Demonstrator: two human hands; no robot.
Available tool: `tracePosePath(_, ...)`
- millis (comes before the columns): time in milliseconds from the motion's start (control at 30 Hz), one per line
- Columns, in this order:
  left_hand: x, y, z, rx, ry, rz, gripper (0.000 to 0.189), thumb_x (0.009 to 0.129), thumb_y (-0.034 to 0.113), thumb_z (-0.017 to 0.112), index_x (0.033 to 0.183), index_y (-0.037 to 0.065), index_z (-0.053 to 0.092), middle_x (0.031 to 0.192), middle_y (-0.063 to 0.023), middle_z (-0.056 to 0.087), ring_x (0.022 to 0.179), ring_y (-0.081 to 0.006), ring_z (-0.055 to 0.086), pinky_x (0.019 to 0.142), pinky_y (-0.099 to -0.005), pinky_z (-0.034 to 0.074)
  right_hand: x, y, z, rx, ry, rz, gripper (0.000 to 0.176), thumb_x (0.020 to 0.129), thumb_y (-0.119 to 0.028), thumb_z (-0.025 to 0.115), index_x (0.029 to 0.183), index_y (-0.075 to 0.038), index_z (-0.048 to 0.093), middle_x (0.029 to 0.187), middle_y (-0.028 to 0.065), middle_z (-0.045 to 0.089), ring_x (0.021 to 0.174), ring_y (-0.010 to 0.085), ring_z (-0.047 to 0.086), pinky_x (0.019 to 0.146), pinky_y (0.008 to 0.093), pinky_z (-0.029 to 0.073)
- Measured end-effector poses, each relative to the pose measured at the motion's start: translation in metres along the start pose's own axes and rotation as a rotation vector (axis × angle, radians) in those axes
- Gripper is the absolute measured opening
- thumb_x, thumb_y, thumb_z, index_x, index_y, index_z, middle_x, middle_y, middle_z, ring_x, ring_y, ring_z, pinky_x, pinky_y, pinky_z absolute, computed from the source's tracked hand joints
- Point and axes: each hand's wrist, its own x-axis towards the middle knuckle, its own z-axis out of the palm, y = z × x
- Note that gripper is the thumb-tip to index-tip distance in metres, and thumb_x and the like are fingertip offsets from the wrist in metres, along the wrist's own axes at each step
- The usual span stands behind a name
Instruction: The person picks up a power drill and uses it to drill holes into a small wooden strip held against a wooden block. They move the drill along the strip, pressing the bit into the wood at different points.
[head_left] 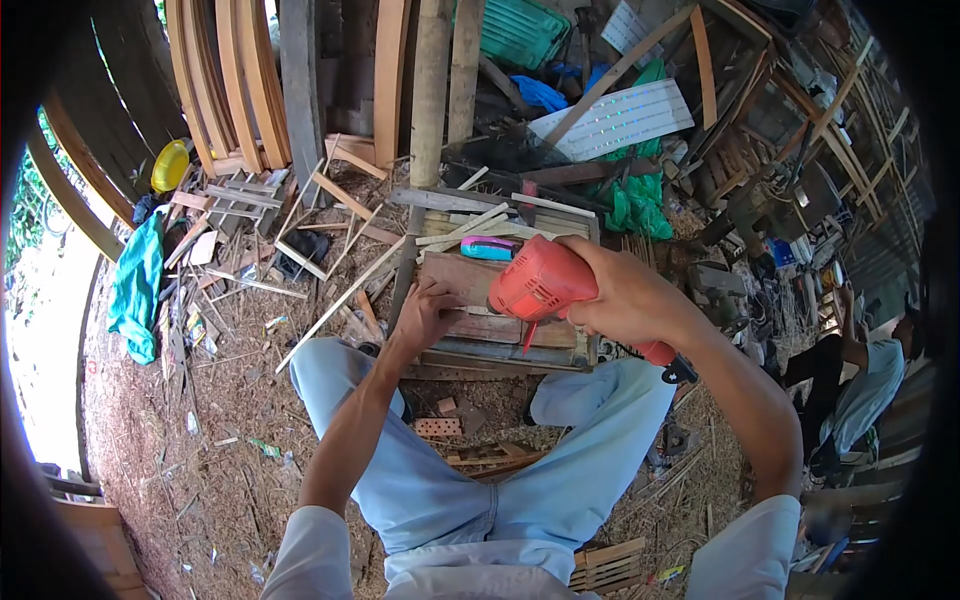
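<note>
A red power drill (540, 280) is in my right hand (625, 290), whose fingers wrap around its handle. Its body is over a low wooden work stand (580, 345) between my knees, and its tip is hard to make out. My left hand (428, 312) has its fingers curled onto a brown wooden board (452, 272) lying on the stand, close to the front of the drill. Just behind the drill lies a small blue and purple object (489, 247). Thin wooden strips (470, 226) lie across the far part of the stand.
Wood offcuts (345, 195) and shavings litter the ground. A green cloth (140, 285) hangs at the left near a yellow bowl (171, 165). Below the stand lies a brick with holes (438, 427). Another person (865, 385) is at the right, among stacked timber.
</note>
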Motion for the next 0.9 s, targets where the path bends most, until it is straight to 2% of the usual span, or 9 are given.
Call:
tracePosePath(67,0.000,0.000,0.000,0.006,0.002,0.000,0.021,0.070,0.017,0.081,0.089,0.011,0.075,0.092,-0.0003,0.063,0.095,-0.0235,0.057,0.085,-0.0410,0.044,-0.002,-0.010,-0.006,0.015,-0.045,0.115,0.069,0.074,-0.013,0.070,0.138,-0.007,0.045,0.094,0.0203,0.069,0.080,0.0321,0.069,0.073,0.0402,0.053)
tracePosePath(300,0.001,0.001,-0.002,0.005,0.023,0.010,0.016,0.069,0.016,0.078,0.085,0.012,0.075,0.090,0.0014,0.066,0.091,-0.0217,0.059,0.083,-0.0378,0.046,0.002,-0.005,-0.002,0.019,-0.042,0.102,0.070,0.074,-0.013,0.069,0.139,-0.006,0.044,0.095,0.0203,0.069,0.079,0.0310,0.069,0.072,0.0398,0.053)
tracePosePath(367,0.001,0.001,-0.002,0.018,0.023,0.009,0.016,0.069,0.017,0.078,0.084,0.012,0.075,0.090,0.0016,0.066,0.091,-0.0215,0.059,0.083,-0.0379,0.046,0.003,-0.002,0.000,0.013,-0.017,0.051,0.071,0.074,-0.013,0.070,0.140,-0.006,0.044,0.097,0.0207,0.069,0.080,0.0317,0.069,0.073,0.0399,0.052)
tracePosePath(700,0.002,0.002,-0.002,0.014,0.020,0.001,0.015,0.071,0.019,0.078,0.084,0.014,0.075,0.090,0.0026,0.066,0.091,-0.0216,0.059,0.083,-0.0380,0.047,0.005,-0.004,0.000,0.015,-0.043,0.079,0.072,0.075,-0.014,0.071,0.140,-0.006,0.044,0.101,0.0231,0.068,0.087,0.0340,0.069,0.079,0.0399,0.052)
tracePosePath(767,0.001,0.001,-0.001,0.008,0.020,0.001,0.015,0.071,0.019,0.078,0.084,0.014,0.075,0.090,0.0026,0.067,0.091,-0.0217,0.059,0.082,-0.0379,0.047,0.004,-0.005,-0.001,0.038,-0.032,0.061,0.064,0.076,-0.015,0.067,0.137,-0.006,0.047,0.106,0.0280,0.066,0.099,0.0432,0.065,0.086,0.0453,0.051)
tracePosePath(800,0.002,0.001,-0.001,0.001,0.019,0.004,0.015,0.071,0.019,0.078,0.085,0.014,0.075,0.091,0.0026,0.067,0.091,-0.0217,0.059,0.082,-0.0379,0.046,0.004,-0.003,0.000,0.040,-0.032,0.061,0.064,0.076,-0.015,0.067,0.137,-0.006,0.047,0.106,0.0280,0.066,0.099,0.0432,0.065,0.086,0.0453,0.051)
tracePosePath(867,0.003,0.000,0.000,0.001,0.023,0.009,0.015,0.071,0.019,0.078,0.085,0.014,0.075,0.091,0.0026,0.067,0.091,-0.0216,0.059,0.082,-0.0379,0.046,0.006,0.002,0.002,0.006,-0.033,0.030,0.073,0.074,-0.015,0.071,0.141,-0.006,0.043,0.100,0.0237,0.068,0.083,0.0348,0.070,0.076,0.0405,0.053)
tracePosePath(900,0.002,0.000,0.000,0.000,0.026,0.012,0.015,0.072,0.019,0.078,0.085,0.014,0.075,0.090,0.0026,0.067,0.091,-0.0215,0.059,0.082,-0.0378,0.046,0.006,0.002,0.002,0.008,-0.034,0.031,0.073,0.074,-0.015,0.071,0.141,-0.006,0.043,0.100,0.0237,0.068,0.083,0.0348,0.070,0.076,0.0405,0.053)
